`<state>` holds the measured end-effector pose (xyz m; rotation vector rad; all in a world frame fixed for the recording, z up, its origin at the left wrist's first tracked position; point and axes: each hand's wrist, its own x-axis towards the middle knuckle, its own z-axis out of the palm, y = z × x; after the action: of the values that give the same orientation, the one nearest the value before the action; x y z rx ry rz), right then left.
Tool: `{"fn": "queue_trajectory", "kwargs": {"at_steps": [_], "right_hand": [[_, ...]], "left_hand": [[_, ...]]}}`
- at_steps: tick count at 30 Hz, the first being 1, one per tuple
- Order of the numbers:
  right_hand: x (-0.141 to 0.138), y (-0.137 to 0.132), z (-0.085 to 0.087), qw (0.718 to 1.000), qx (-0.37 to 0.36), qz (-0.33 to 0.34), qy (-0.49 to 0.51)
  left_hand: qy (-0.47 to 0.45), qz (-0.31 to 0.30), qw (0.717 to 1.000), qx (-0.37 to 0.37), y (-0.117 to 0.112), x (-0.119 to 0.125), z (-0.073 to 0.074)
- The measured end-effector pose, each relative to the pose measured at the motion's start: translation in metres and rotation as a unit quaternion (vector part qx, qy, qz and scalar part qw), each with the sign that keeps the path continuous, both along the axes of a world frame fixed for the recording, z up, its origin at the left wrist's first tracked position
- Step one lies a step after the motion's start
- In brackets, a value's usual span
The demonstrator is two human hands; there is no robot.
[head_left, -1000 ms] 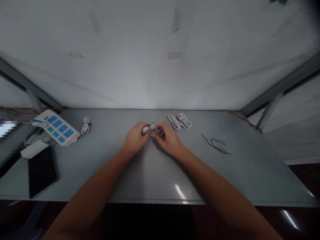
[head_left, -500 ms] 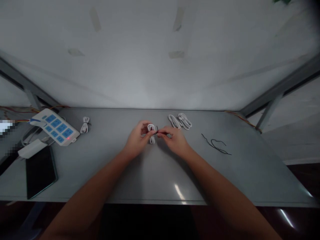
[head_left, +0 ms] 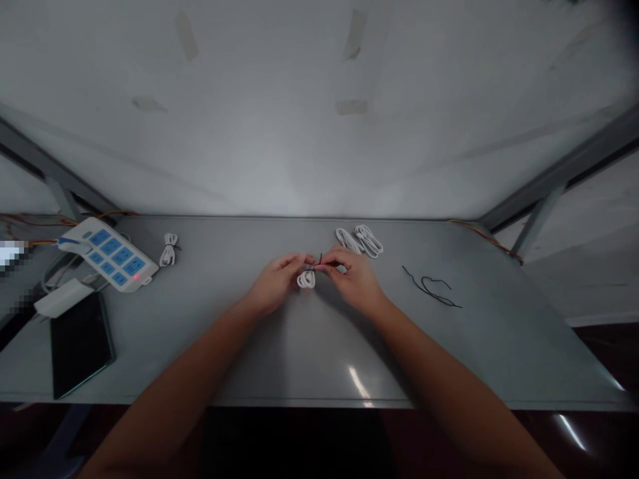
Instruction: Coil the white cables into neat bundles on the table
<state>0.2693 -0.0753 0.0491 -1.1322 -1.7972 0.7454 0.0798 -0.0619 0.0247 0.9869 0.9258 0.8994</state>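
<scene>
Over the middle of the table, my left hand [head_left: 277, 283] is closed on a coiled white cable [head_left: 306, 279], whose lower loops hang out below the fingers. My right hand [head_left: 352, 276] pinches a black twist tie [head_left: 320, 259] at the coil's right side. The tie runs across the coil, with one end sticking up by the fingertips. The upper part of the coil is hidden behind my left fingers. Behind my right hand lie two more white cable coils [head_left: 368, 241]. Loose black twist ties [head_left: 434, 293] lie to the right.
At the left are a white power strip [head_left: 107, 253] with blue sockets, a white adapter [head_left: 64, 297] and a dark tablet [head_left: 82, 346]. A bundled white cable [head_left: 168, 251] with a black tie lies near the strip. A pale wall [head_left: 289, 133] rises behind the table [head_left: 210, 359].
The coil has turned in my left hand, so its loops now show below the fingers instead of above. My left fingers have moved over its top; the right hand keeps its pinch.
</scene>
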Motion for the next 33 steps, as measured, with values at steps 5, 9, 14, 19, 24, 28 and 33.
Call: {"fn": "queue_trajectory", "kwargs": {"at_steps": [5, 9, 14, 19, 24, 28, 33], "right_hand": [[0.005, 0.003, -0.006, 0.996, 0.036, -0.062, 0.046], [0.008, 0.007, -0.014, 0.994, 0.042, -0.092, 0.03], [0.005, 0.006, -0.019, 0.995, 0.058, -0.081, -0.007], [0.0, 0.0, -0.012, 0.998, 0.042, -0.04, 0.0], [0.0, -0.002, -0.006, 0.998, -0.013, -0.013, 0.055], [0.003, -0.002, -0.005, 0.995, -0.048, -0.028, 0.082], [0.002, -0.001, -0.007, 0.991, -0.067, -0.031, 0.112]], "left_hand": [[0.005, -0.092, 0.995, -0.05, -0.009, 0.006, -0.001], [-0.088, -0.103, 0.991, -0.023, -0.013, 0.005, 0.007], [-0.13, -0.004, 0.989, 0.065, -0.008, -0.003, 0.015], [-0.046, 0.015, 0.982, 0.184, -0.008, -0.004, 0.013], [0.111, -0.055, 0.952, 0.279, -0.014, 0.0, 0.015], [0.182, -0.039, 0.947, 0.262, -0.014, 0.003, 0.012], [0.143, -0.013, 0.973, 0.182, -0.01, 0.004, 0.005]]}}
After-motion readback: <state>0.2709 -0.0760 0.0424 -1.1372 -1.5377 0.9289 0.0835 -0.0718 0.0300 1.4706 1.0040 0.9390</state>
